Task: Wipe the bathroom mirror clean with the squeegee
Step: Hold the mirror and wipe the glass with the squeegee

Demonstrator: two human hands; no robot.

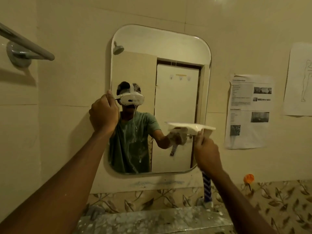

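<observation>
Squeegee (190, 126) gripped by right hand (206, 153), blade laid on mirror (177, 48); mirror's left edge pinched by left hand (103, 113).

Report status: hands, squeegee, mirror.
Right hand grips white squeegee, blade on rounded wall mirror, right side. Left hand braces mirror's left edge. White drips streak centre glass. Nothing blocking.

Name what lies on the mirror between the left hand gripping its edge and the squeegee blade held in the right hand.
In the head view, whitish drip streaks run down the mirror glass between the left hand and the squeegee.
</observation>
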